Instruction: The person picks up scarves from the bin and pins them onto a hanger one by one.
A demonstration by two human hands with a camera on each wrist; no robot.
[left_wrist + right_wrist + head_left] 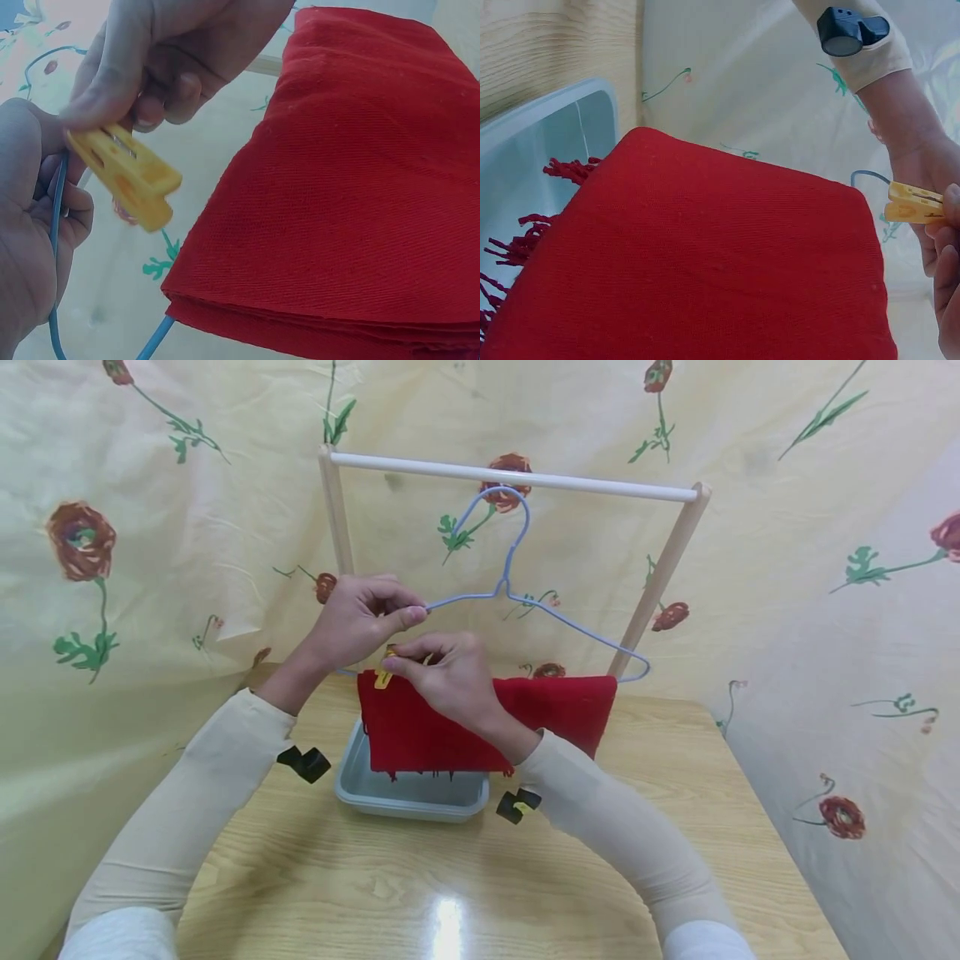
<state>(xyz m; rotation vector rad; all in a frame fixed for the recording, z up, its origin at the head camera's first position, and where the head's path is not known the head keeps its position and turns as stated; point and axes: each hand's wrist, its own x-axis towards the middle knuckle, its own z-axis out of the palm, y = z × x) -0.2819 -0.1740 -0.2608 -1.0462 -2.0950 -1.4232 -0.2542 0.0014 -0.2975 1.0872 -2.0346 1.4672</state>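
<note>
My left hand [367, 620] grips the left shoulder of a blue wire hanger [572, 624]. Over the hanger's lower bar hangs a folded red scarf [431, 727] with a dark red fringe [525, 244]. Between thumb and fingers, my right hand [453, 681] pinches a yellow clothespin [127, 176] by its handle end. In the left wrist view, the clothespin's free end points toward the scarf's edge but stays apart from the cloth. The hanger's hook [504, 489] shows just below the rack's rod in the head view.
A white rod [585, 485] on wooden posts [667, 568] forms a rack at the back. Below the scarf, a light blue tub [412, 810] stands on the wooden table [375, 893]. Flowered cloth [247, 510] covers the walls behind and at both sides.
</note>
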